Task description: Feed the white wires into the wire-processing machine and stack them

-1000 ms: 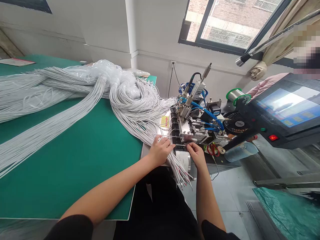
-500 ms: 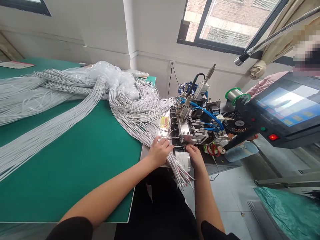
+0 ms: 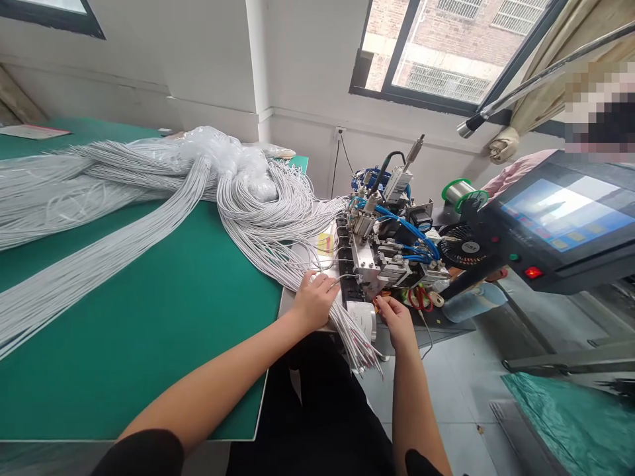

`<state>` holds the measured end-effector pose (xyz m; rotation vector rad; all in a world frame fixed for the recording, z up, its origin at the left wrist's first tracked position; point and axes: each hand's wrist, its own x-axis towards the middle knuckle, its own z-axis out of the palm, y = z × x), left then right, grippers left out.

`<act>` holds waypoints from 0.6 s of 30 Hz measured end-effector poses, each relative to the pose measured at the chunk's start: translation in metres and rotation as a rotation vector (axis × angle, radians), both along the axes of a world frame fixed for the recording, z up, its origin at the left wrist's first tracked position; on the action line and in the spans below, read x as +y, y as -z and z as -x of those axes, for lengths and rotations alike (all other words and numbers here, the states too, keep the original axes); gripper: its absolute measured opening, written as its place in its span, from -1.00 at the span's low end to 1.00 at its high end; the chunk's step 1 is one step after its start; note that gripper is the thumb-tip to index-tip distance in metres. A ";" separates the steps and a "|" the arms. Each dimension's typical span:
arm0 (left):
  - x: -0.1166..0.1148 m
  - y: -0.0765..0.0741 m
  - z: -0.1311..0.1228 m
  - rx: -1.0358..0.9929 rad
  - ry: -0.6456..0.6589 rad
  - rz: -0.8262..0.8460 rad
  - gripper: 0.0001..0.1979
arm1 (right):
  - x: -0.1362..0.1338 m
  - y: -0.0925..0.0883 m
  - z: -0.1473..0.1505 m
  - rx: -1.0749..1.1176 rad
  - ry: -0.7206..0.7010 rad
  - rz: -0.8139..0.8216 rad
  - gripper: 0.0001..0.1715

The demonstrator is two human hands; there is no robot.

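Note:
My left hand (image 3: 315, 304) rests with curled fingers on a bundle of white cables (image 3: 353, 337), whose loose ends hang over the front edge beside my lap. My right hand (image 3: 397, 320) is in a pinch at the near end of the wire-processing machine (image 3: 370, 244), just right of a round silver-white part (image 3: 364, 320). What its fingertips hold, if anything, is too small to make out. Between the hands runs the machine's black track (image 3: 347, 254), with several cables lying across it. More cables (image 3: 268, 211) spread back from there over the table.
The green table (image 3: 188, 330) carries cable bundles and clear plastic wrap (image 3: 213, 149). At right stand a control screen (image 3: 560, 218), a wire spool (image 3: 464, 195), a small black fan (image 3: 464, 244) and red-handled scissors (image 3: 421, 299). Another person's pink sleeve (image 3: 526, 172) shows behind the screen.
My right hand has moved slightly right and down, away from the track, its fingers still pinched. My left hand stays on the cables. The view has shifted slightly.

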<state>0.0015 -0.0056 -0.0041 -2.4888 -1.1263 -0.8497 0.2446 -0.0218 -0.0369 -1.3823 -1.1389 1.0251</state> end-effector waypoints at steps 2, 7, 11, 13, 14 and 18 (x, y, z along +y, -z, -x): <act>0.000 0.000 0.000 -0.006 -0.001 -0.016 -0.63 | -0.006 -0.004 -0.002 -0.035 0.015 -0.009 -0.57; -0.001 -0.002 0.000 -0.030 0.047 -0.065 -0.65 | -0.023 -0.029 0.003 -0.130 -0.046 -0.049 -0.60; -0.002 -0.005 0.000 -0.050 0.049 -0.101 -0.65 | -0.035 -0.053 0.011 -0.213 -0.279 -0.152 -0.71; -0.003 -0.007 0.000 -0.048 0.044 -0.105 -0.65 | -0.038 -0.061 0.016 -0.275 -0.386 -0.205 -0.76; -0.003 -0.007 0.000 -0.044 0.044 -0.105 -0.65 | -0.039 -0.063 0.018 -0.302 -0.415 -0.222 -0.77; -0.003 -0.006 0.001 -0.016 0.053 -0.083 -0.61 | -0.035 -0.061 0.027 -0.303 -0.351 -0.284 -0.79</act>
